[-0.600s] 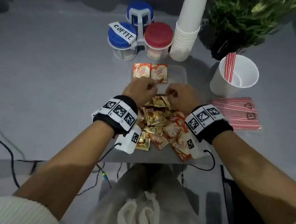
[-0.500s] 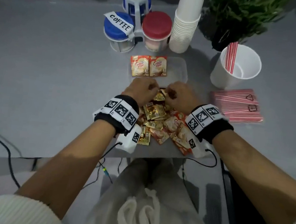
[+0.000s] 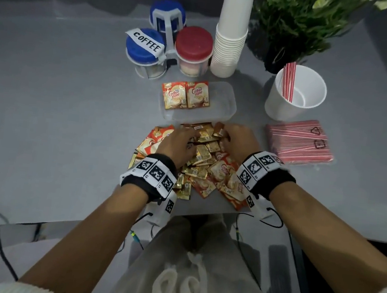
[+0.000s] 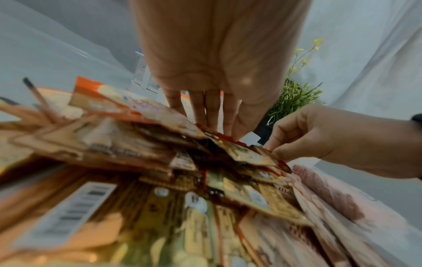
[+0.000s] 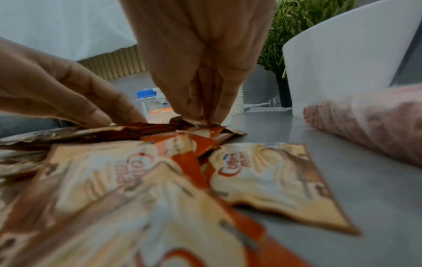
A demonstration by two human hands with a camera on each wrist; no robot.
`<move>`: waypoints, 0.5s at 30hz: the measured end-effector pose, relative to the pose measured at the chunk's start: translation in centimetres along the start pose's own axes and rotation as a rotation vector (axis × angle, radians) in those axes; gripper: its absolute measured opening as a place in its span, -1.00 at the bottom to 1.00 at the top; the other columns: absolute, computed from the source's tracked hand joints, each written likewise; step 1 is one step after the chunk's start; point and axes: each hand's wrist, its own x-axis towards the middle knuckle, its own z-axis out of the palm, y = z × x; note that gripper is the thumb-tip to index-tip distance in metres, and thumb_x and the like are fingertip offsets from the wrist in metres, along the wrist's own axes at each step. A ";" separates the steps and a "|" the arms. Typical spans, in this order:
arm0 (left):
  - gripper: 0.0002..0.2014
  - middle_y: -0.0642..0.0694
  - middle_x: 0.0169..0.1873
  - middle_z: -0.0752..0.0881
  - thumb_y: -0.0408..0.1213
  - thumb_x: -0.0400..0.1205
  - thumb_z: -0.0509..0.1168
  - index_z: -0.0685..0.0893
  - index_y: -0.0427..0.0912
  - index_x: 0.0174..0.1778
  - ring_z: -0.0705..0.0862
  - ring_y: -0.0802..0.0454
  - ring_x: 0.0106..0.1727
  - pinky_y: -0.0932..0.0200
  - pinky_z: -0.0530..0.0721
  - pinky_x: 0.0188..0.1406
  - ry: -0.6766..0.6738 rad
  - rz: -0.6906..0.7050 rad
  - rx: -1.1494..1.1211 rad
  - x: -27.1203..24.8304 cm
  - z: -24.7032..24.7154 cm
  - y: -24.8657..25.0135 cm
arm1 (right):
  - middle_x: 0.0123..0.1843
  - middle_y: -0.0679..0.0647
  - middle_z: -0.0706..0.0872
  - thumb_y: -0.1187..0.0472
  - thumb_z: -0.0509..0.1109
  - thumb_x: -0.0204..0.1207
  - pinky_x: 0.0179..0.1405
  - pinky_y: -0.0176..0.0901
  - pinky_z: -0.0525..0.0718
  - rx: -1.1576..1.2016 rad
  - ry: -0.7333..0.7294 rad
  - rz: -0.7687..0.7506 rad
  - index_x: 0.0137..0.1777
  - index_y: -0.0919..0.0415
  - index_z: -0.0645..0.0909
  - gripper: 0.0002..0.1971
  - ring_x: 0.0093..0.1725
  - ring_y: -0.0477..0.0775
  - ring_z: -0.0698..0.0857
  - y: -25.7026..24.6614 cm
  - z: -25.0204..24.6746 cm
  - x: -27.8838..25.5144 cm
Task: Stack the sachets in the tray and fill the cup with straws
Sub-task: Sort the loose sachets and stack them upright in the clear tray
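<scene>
Both hands are in the sachet pile, right hand pinching a brown sachet, left hand flat on top, tray just beyond, nearer the right.

1. A coffee station: jars, one labelled COFFEE, at the desk's far edge.
2. Stacked paper cups, creamer sachets, packed straws.

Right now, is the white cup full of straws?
No, mostly empty. The cup holds only a few red-striped straws leaning at its left side; its white bottom shows.
</scene>
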 end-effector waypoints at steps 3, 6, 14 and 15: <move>-0.60 -0.14 0.39 0.55 -0.34 0.62 0.21 0.51 -0.16 0.40 0.52 -0.13 0.38 0.09 0.48 0.30 0.006 -0.011 -0.029 0.0 -0.1 0.1 | 0.03 0.31 0.69 0.37 0.25 0.52 -0.02 -0.05 0.48 0.012 0.042 0.006 0.00 0.42 0.62 -0.84 0.07 0.29 0.63 0.2 -0.7 -0.2; -0.61 -0.19 0.31 0.60 -0.32 0.63 0.22 0.51 -0.22 0.40 0.57 -0.12 0.32 0.17 0.49 0.22 0.058 -0.020 -0.117 0.2 -0.9 0.6 | -0.13 0.18 0.66 0.28 0.30 0.54 -0.06 -0.02 0.55 0.150 0.136 0.022 -0.07 0.36 0.58 -0.88 -0.08 0.17 0.62 0.2 -1.9 -0.1; -0.66 -0.06 -0.13 0.65 -0.32 0.55 0.38 0.55 -0.25 0.23 0.64 0.18 -0.21 0.47 0.57 -0.34 0.003 -0.062 -0.564 1.0 -4.5 1.7 | -0.12 0.07 0.62 0.40 0.32 0.51 -0.31 -0.55 0.50 0.528 0.090 -0.047 -0.08 0.26 0.55 -0.94 -0.10 -0.02 0.61 -2.3 -2.9 1.4; -0.76 -0.01 -0.28 0.64 -0.34 0.55 0.38 0.60 -0.26 0.12 0.61 0.26 -0.35 0.48 0.53 -0.43 -0.020 -0.048 -0.558 1.1 -4.6 1.6 | -0.11 0.08 0.63 0.40 0.33 0.51 -0.27 -0.52 0.50 0.549 0.077 -0.052 -0.08 0.28 0.56 -0.95 -0.09 -0.02 0.61 -2.6 -2.8 1.5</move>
